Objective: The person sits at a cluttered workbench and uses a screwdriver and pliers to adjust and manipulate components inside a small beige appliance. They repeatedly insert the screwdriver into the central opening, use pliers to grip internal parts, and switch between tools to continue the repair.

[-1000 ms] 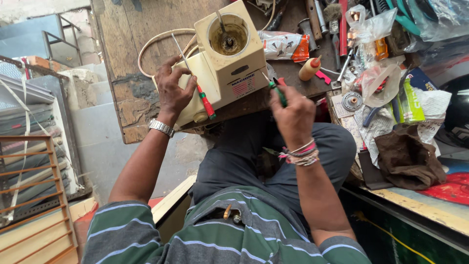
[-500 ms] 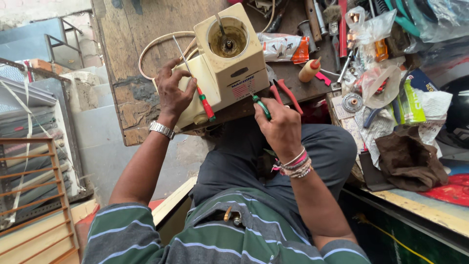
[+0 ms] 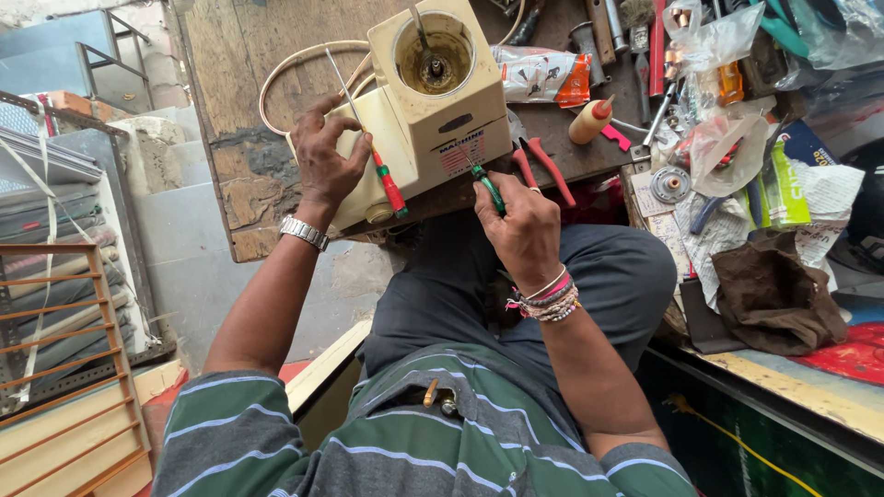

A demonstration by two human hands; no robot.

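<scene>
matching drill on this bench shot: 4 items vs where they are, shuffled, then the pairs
Items:
1. red-handled screwdriver
2. green-handled screwdriver
3. red-handled pliers
4. squeeze bottle with red tip

Places:
A. lying on the wooden board right of the cream appliance, beside the right hand
B. in the left hand, against the appliance
C. lying farther right on the board, near the snack packet
D. in the right hand, tip at the appliance's lower edge

Pairs: 1-B, 2-D, 3-A, 4-C

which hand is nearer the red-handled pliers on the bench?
Right. The right hand, gripping a green-handled screwdriver, sits against the red-handled pliers. The left hand is across the cream plastic appliance body, holding a red-handled screwdriver.
</scene>
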